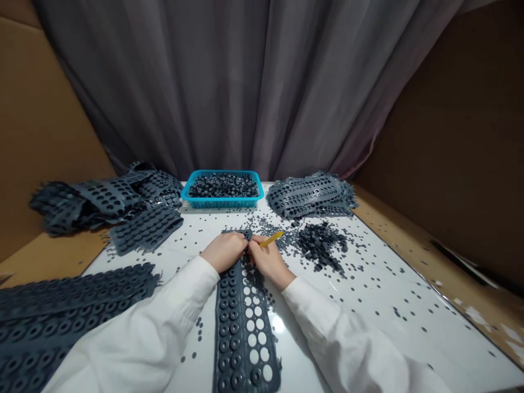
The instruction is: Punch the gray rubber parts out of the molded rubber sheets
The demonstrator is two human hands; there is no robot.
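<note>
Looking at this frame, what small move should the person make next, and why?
Probably work loose a piece at the far end of the sheet, using the tool in the right hand: it is there beside the left hand. Nearer holes on the right are mostly open, while rings fill the visible left columns. The hands hide the exact spot.
</note>
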